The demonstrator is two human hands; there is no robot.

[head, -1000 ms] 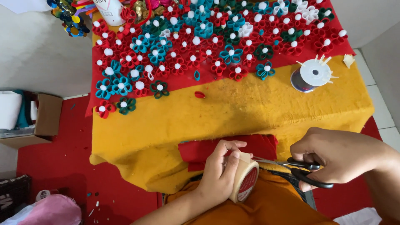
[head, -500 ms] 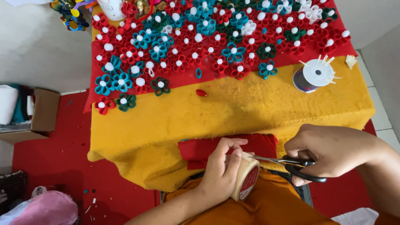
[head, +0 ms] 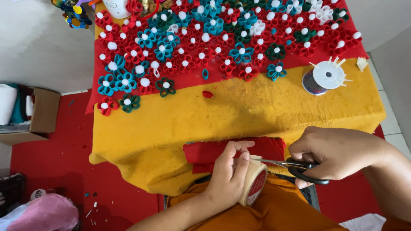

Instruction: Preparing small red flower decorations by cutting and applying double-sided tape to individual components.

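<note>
My left hand (head: 230, 176) grips a roll of beige tape (head: 253, 184) near the table's front edge, thumb and fingers pinching its free end. My right hand (head: 336, 153) holds black-handled scissors (head: 295, 166), their blades pointing left at the tape end by my left fingertips. Just behind both hands lies a folded piece of red felt (head: 265, 147) on the yellow cloth (head: 239, 115) that covers the table.
Many red, teal and green felt flowers (head: 205, 47) with white centres cover a red cloth at the table's back. A white spool (head: 325, 77) stands at the right. A single red petal (head: 207, 94) lies mid-table. A cardboard box (head: 40, 113) and pink bag (head: 40, 214) sit on the red floor.
The scissors' blades have moved left and closed in on the tape end held by my left fingers. My left hand keeps its grip on the roll.
</note>
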